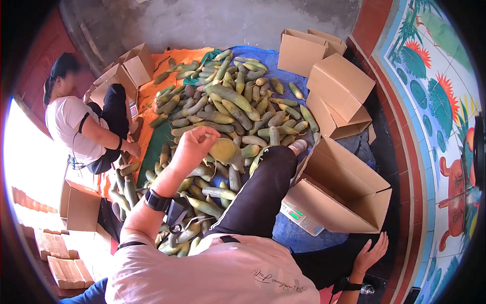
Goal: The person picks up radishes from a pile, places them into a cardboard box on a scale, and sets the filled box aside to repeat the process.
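My left hand (194, 148) is raised over a big heap of long green radishes (217, 117), its fingers curled together. A thick, pale green radish (224, 151), looking larger than the others, is at its fingertips; the exact grip is partly hidden. My right hand (371, 253) lies low at the right beside my bent dark-trousered leg, fingers spread and holding nothing. Close to my right knee, an open cardboard box (340, 185) stands tilted on a digital scale (302, 219) with lit green displays.
Several cardboard boxes (340, 86) stand at the right, more at the back left (136, 65). A co-worker (83, 119) squats at the left near another scale (133, 110). Flat cardboard stacks (68, 271) lie at the lower left. A tiled wall (430, 96) bounds the right.
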Demonstrator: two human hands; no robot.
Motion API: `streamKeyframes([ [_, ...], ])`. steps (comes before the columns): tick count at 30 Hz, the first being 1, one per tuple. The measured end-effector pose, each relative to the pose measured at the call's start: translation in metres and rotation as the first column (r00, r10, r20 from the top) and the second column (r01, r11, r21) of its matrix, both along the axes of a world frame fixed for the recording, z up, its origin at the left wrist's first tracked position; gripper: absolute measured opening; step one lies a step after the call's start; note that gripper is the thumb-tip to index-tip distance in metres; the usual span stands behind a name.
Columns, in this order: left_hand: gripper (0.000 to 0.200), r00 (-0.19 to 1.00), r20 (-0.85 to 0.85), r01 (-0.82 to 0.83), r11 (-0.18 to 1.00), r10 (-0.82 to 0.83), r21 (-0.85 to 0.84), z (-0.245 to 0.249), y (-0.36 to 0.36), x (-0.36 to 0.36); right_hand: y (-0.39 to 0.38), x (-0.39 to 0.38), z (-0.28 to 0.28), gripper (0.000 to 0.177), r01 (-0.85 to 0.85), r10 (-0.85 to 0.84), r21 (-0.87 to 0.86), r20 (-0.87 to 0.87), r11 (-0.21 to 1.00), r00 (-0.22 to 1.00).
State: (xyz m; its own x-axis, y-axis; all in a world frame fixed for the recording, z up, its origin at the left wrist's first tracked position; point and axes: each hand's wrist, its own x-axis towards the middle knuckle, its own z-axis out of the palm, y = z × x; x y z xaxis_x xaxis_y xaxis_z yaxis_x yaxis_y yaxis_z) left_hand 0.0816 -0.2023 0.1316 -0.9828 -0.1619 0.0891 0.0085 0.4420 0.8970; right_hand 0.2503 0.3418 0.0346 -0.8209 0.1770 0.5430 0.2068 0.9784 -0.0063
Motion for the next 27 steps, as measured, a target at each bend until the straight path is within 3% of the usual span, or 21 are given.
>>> streamKeyframes([
  [3, 0.011, 0.999, 0.015, 0.032, 0.98, -0.035, 0.194, 0.042, 0.016, 0.009, -0.007, -0.003, 0.013, 0.043, -0.038, 0.039, -0.082, 0.005, 0.996, 0.999],
  [10, 0.01, 0.978, -0.102, 0.206, 0.908, -0.181, 0.364, 0.086, 0.043, 0.022, -0.05, -0.026, 0.074, 0.045, -0.178, 0.149, -0.345, -0.108, 0.922, 0.983],
  [12, 0.009, 0.959, -0.157, 0.281, 0.872, -0.237, 0.4, 0.088, 0.057, 0.022, -0.074, -0.034, 0.087, 0.051, -0.301, 0.274, -0.526, -0.132, 0.795, 0.953],
  [14, 0.009, 0.933, -0.116, 0.358, 0.845, -0.341, 0.396, 0.105, 0.073, 0.029, -0.102, -0.042, 0.099, 0.058, -0.392, 0.404, -0.559, -0.11, 0.731, 0.908],
  [15, 0.009, 0.937, -0.149, 0.347, 0.807, -0.314, 0.478, 0.101, 0.077, 0.03, -0.115, -0.048, 0.1, 0.061, -0.457, 0.483, -0.565, -0.115, 0.687, 0.868],
  [16, 0.01, 0.901, -0.074, 0.423, 0.83, -0.427, 0.364, 0.106, 0.085, 0.03, -0.125, -0.053, 0.099, 0.063, -0.518, 0.558, -0.57, -0.121, 0.638, 0.821],
  [18, 0.01, 0.833, -0.146, 0.533, 0.706, -0.533, 0.467, 0.105, 0.1, 0.032, -0.149, -0.06, 0.1, 0.071, -0.622, 0.679, -0.569, -0.144, 0.539, 0.72],
  [19, 0.01, 0.807, -0.144, 0.554, 0.648, -0.573, 0.523, 0.103, 0.106, 0.034, -0.156, -0.063, 0.094, 0.077, -0.632, 0.71, -0.561, -0.108, 0.535, 0.696],
  [22, 0.01, 0.716, -0.186, 0.61, 0.474, -0.673, 0.635, 0.092, 0.121, 0.035, -0.173, -0.066, 0.072, 0.079, -0.477, 0.694, -0.795, -0.101, 0.375, 0.713],
  [24, 0.01, 0.685, -0.191, 0.674, 0.513, -0.703, 0.532, 0.086, 0.127, 0.036, -0.177, -0.067, 0.064, 0.077, -0.44, 0.684, -0.838, -0.115, 0.322, 0.72],
  [27, 0.01, 0.675, -0.147, 0.665, 0.51, -0.723, 0.546, 0.079, 0.128, 0.035, -0.175, -0.062, 0.061, 0.07, -0.339, 0.65, -0.913, -0.118, 0.226, 0.751],
])
